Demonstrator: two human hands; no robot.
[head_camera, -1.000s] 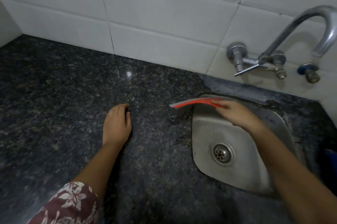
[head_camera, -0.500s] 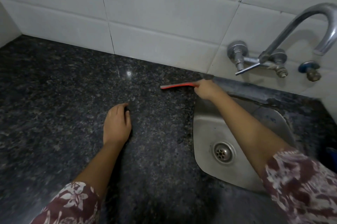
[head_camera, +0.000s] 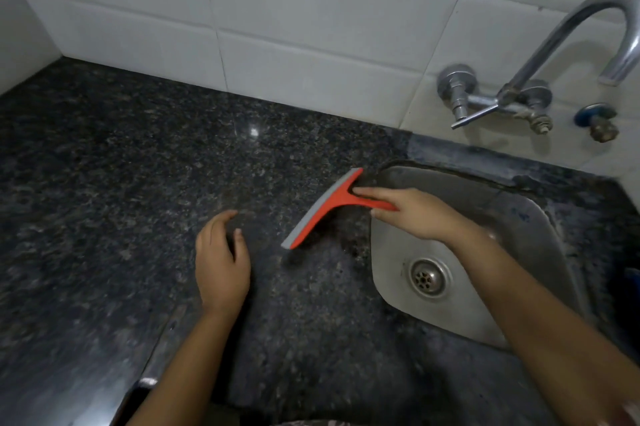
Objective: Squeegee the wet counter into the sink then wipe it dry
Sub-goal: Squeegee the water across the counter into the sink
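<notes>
My right hand grips the handle of a red squeegee with a grey rubber blade. Its blade runs diagonally over the dark speckled granite counter, just left of the steel sink; the hand itself hovers over the sink's left rim. My left hand rests on the counter a little left of the blade's near end, holding nothing, fingers slightly apart. No cloth is in view.
A chrome tap curves out of the white tiled wall above the sink, with a blue-capped valve to its right. The sink's drain sits near its front. The counter's front edge runs at bottom left.
My right hand has pulled the squeegee back from near the wall toward me and turned the blade from flat-on to diagonal. The view shifted closer; my left hand lifted its fingers slightly.
</notes>
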